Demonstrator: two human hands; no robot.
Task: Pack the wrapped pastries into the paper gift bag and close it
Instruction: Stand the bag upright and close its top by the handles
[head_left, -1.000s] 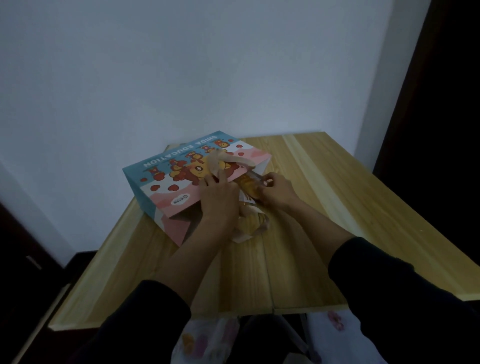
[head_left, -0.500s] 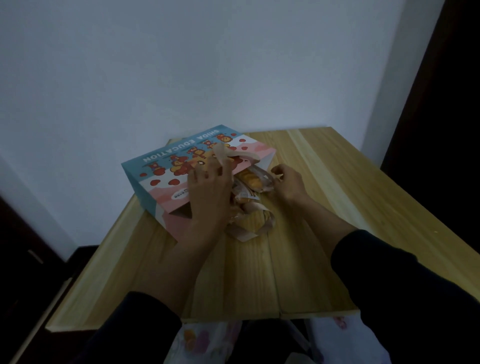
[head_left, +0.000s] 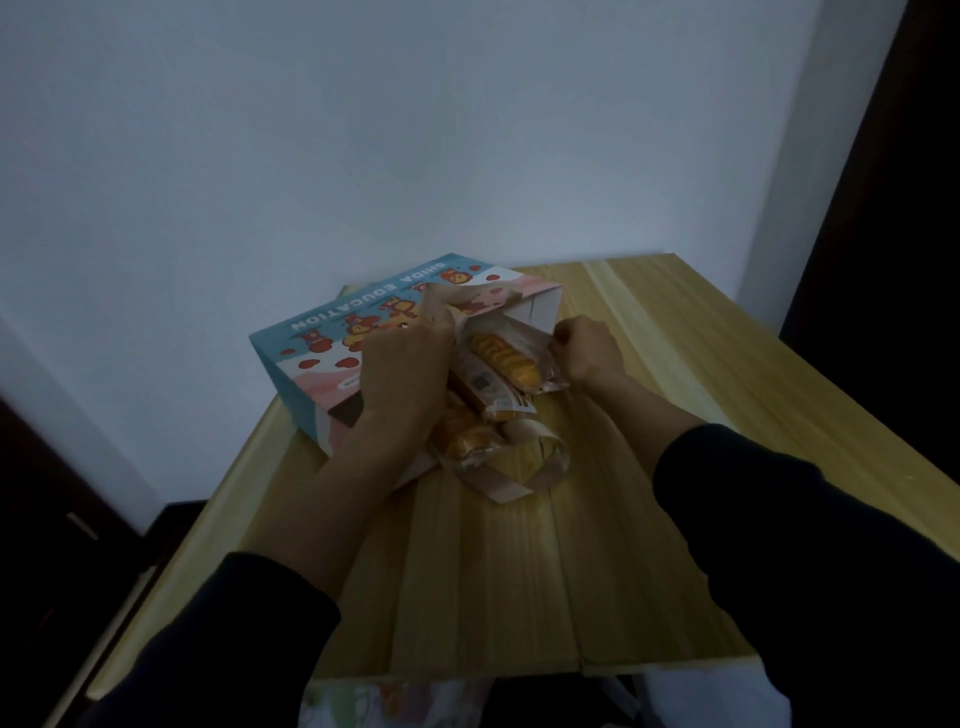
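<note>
A blue and pink paper gift bag (head_left: 311, 353) lies on its side on the wooden table (head_left: 519, 571), its mouth facing me. Three wrapped pastries stick out of the mouth: one (head_left: 506, 358) at the right, one (head_left: 485, 392) in the middle, one (head_left: 462, 439) nearest me. My left hand (head_left: 402, 369) grips the upper edge of the bag's mouth and lifts it. Closed in a fist, my right hand (head_left: 587, 351) holds the bag's right edge beside the pastries. A beige ribbon handle (head_left: 540, 470) lies looped on the table in front.
A white wall rises right behind the bag. The table's left edge (head_left: 228, 499) drops to a dark floor, and a dark door frame (head_left: 872, 182) stands at the right. Bare wood stretches between the bag and my body.
Both hands have pulled the bag's mouth wider apart. The pastries show more plainly inside the opening than before. My right hand moved to the right edge.
</note>
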